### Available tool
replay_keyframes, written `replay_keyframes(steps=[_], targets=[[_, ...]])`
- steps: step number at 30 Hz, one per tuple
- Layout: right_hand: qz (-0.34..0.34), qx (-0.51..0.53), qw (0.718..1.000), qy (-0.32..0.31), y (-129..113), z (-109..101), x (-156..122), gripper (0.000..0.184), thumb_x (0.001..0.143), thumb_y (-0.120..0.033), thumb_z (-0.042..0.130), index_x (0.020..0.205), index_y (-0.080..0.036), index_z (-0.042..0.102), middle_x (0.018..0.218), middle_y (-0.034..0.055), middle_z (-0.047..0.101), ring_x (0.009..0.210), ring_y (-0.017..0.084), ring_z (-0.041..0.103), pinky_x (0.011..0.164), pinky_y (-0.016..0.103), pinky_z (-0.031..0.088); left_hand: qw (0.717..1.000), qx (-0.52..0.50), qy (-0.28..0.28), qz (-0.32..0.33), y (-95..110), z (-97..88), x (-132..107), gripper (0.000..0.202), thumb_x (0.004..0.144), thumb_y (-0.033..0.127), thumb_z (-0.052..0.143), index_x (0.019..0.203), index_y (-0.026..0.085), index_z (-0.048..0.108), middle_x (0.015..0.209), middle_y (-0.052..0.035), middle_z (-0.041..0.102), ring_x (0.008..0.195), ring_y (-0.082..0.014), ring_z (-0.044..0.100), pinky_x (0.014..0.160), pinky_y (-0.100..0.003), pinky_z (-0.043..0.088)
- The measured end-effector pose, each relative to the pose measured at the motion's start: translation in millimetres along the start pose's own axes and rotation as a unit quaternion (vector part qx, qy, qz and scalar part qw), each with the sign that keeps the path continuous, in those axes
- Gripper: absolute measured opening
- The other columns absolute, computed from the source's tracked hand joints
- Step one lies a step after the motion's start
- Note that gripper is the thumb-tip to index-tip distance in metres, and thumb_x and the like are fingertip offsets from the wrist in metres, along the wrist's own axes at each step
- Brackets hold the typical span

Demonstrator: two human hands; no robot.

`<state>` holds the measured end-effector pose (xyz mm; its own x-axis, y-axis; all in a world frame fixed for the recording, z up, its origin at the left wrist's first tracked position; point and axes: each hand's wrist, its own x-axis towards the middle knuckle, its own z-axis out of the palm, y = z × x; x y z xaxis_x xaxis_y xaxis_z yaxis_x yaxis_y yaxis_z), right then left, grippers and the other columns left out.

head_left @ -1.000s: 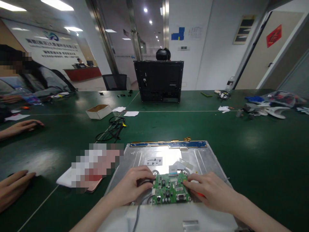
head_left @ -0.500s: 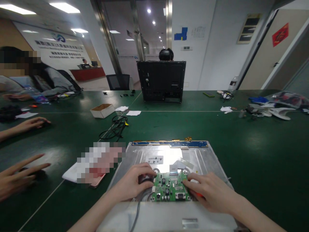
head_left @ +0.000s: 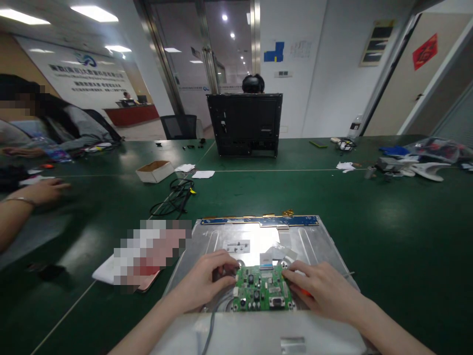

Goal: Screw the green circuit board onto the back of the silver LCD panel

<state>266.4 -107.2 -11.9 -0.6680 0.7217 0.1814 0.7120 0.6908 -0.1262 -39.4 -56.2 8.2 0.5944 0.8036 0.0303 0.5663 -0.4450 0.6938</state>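
Observation:
A green circuit board [head_left: 258, 288] lies on the silver metal back of a display panel [head_left: 218, 234] in front of me. My left hand [head_left: 212, 278] grips the board's left edge between thumb and fingers. At its right edge, my right hand [head_left: 314, 283] pinches the board. Something orange and white shows under the right palm; its kind is hidden. A flat ribbon cable [head_left: 266, 260] meets the top of the board. Along the panel's far edge runs a narrow blue circuit strip [head_left: 295, 221]. A grey cable [head_left: 211, 328] hangs below my left hand.
A blurred pink and white item [head_left: 162, 254] lies left of the panel, near black cables [head_left: 173, 197] and an open carton [head_left: 155, 171]. A black monitor housing [head_left: 244, 123] stands across the table. A co-worker's hand [head_left: 44, 195] is at the left.
My hands stay at the board's two edges, with the right fingers shifted slightly. At the left, a co-worker's near hand has left the dark object and another arm reaches across, blurred.

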Motion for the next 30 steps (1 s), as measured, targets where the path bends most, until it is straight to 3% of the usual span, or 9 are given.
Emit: replay_keyframes(steps=[7,12,16,19,22,24,26,28,30], targets=[[0.007,-0.013,0.999,0.028,0.7,3.3,-4.8,0.033,0.09,-0.014,0.046,0.122,-0.02,0.052,0.103,0.0076,0.067,0.07,0.016,0.063,0.052,0.026,0.037,1.0,0.007,-0.005,0.004,2.3,-0.4,-1.0,0.014,0.081,0.018,0.061,0.094,0.019,0.066,0.086,-0.0015,0.062,0.074,-0.0151,0.056,0.068,-0.026,0.044],[-0.025,-0.049,0.99,0.128,3.2,-2.6,-3.9,0.053,0.077,-0.001,0.04,0.127,-0.013,0.049,0.098,0.0105,0.069,0.064,0.017,0.064,0.047,0.026,0.039,1.0,0.01,-0.003,0.012,2.4,-0.3,-1.9,0.017,0.081,0.018,0.06,0.097,0.02,0.065,0.087,-0.0016,0.063,0.075,-0.0156,0.056,0.069,-0.027,0.044],[-0.033,0.0,0.967,0.253,-3.9,-37.1,-5.7,0.053,0.079,-0.002,0.041,0.13,-0.016,0.046,0.091,0.0074,0.071,0.07,0.016,0.066,0.052,0.024,0.045,1.0,0.004,-0.005,0.02,3.8,-5.1,-2.6,0.017,0.082,0.018,0.059,0.098,0.019,0.064,0.089,-0.0019,0.065,0.076,-0.0159,0.058,0.07,-0.027,0.045],[-0.002,0.103,0.94,0.326,-10.3,-75.3,-13.1,0.043,0.08,-0.008,0.046,0.119,-0.024,0.055,0.084,0.0024,0.069,0.066,0.014,0.065,0.052,0.024,0.045,0.999,0.014,0.009,0.029,2.4,-11.0,-1.9,0.013,0.088,0.022,0.055,0.097,0.019,0.064,0.091,-0.003,0.066,0.08,-0.0171,0.06,0.072,-0.028,0.047],[0.046,0.267,0.89,0.367,-4.7,-99.8,-14.1,0.026,0.086,-0.022,0.046,0.102,-0.024,0.066,0.079,0.0044,0.068,0.065,0.017,0.062,0.053,0.027,0.047,0.998,0.046,0.035,0.04,-4.2,-14.2,0.7,0.018,0.093,0.026,0.049,0.101,0.019,0.063,0.1,-0.0062,0.066,0.091,-0.0203,0.061,0.082,-0.032,0.049],[0.093,0.384,0.843,0.364,7.1,-98.6,-6.3,0.027,0.085,-0.034,0.046,0.087,-0.02,0.07,0.071,0.0057,0.066,0.059,0.017,0.058,0.051,0.028,0.045,0.995,0.077,0.05,0.048,-10.8,-12.6,3.2,0.024,0.095,0.027,0.046,0.114,0.02,0.06,0.117,-0.0088,0.062,0.106,-0.0232,0.058,0.094,-0.038,0.047],[0.128,0.525,0.778,0.32,21.3,-82.8,6.2,0.031,0.079,-0.04,0.05,0.074,-0.017,0.069,0.053,0.0038,0.057,0.047,0.015,0.05,0.044,0.026,0.038,0.99,0.113,0.061,0.058,-17.3,-8.1,5.7,0.034,0.096,0.028,0.045,0.128,0.021,0.053,0.132,-0.0103,0.055,0.12,-0.0255,0.051,0.104,-0.043,0.041],[0.196,0.667,0.665,0.273,32.8,-57.6,18.2,0.034,0.074,-0.044,0.051,0.06,-0.016,0.062,0.038,-0.002,0.039,0.036,0.01,0.031,0.036,0.023,0.025,0.985,0.149,0.06,0.064,-22.4,-2.3,7.8,0.041,0.095,0.03,0.047,0.135,0.022,0.046,0.14,-0.0111,0.049,0.127,-0.0272,0.046,0.107,-0.046,0.038],[0.227,0.694,0.637,0.247,38.9,-31.0,25.7,0.035,0.076,-0.043,0.046,0.052,-0.019,0.052,0.038,-0.0044,0.031,0.034,0.009,0.025,0.034,0.022,0.02,0.979,0.18,0.062,0.066,-25.5,2.8,9.3,0.044,0.096,0.032,0.046,0.138,0.021,0.042,0.141,-0.0125,0.047,0.128,-0.0286,0.044,0.107,-0.048,0.038]])
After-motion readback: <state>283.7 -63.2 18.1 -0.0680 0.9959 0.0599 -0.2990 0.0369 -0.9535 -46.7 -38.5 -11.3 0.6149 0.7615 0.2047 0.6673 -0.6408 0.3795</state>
